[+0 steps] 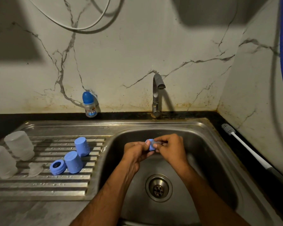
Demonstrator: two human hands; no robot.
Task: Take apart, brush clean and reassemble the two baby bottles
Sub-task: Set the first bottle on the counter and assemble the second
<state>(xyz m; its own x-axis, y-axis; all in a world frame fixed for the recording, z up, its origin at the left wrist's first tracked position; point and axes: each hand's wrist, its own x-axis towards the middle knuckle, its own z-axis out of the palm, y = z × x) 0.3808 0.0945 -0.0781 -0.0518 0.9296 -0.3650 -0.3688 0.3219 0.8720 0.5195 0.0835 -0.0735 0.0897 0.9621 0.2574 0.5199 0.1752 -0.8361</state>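
Over the sink basin (203, 144), my left hand (136, 152) grips a blue screw ring (151, 146). My right hand (171, 148) pinches a clear teat (157, 142) seated in that ring. On the ribbed drainer (39, 185) two clear bottle bodies (20, 145) (1, 162) stand upside down at the left. Beside them lie a clear teat (35, 168), a second blue ring (57, 167) and two blue caps (73, 162) (82, 146).
A small assembled bottle with a blue cap (89, 105) stands on the dark ledge against the marble wall. The tap (157, 93) rises behind the basin, not running. A white-handled bottle brush (245, 147) lies on the counter to the right. The drain (158, 187) sits below my hands.
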